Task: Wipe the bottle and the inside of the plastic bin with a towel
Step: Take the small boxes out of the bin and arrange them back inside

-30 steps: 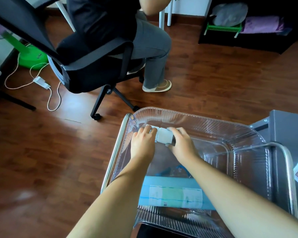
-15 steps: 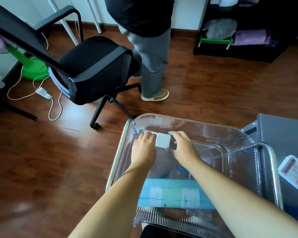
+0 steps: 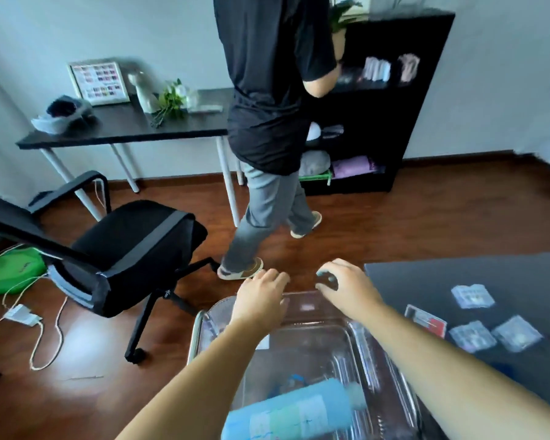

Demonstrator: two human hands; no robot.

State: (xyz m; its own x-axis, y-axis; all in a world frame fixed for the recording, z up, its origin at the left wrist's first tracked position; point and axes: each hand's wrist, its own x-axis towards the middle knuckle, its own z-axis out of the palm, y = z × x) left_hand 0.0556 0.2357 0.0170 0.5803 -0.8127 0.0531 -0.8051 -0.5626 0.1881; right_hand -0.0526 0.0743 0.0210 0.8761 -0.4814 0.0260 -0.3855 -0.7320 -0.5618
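Observation:
A clear plastic bin (image 3: 356, 331) sits low in the middle of the head view, inside a metal frame. A light blue bottle (image 3: 292, 414) with a pale label lies on its side in the bin's near end. My left hand (image 3: 261, 296) hovers palm down over the bin's far rim, fingers stretched out, nothing seen in it. My right hand (image 3: 350, 289) is over the far right corner with its fingers curled; a small blurred bluish-grey patch shows at the fingertips. A small pale patch (image 3: 305, 308) shows through the far wall; I cannot tell if it is the towel.
A person (image 3: 273, 122) in a black shirt and grey trousers stands just beyond the bin. A black office chair (image 3: 124, 249) is to the left, with cables (image 3: 42, 338) on the wooden floor. A dark table (image 3: 489, 281) at right holds several small packets (image 3: 472, 296).
Both hands rose from the bin's far inner wall to above its rim. The white folded piece is no longer held between them. The view tilted up; the person stepped away toward the shelf.

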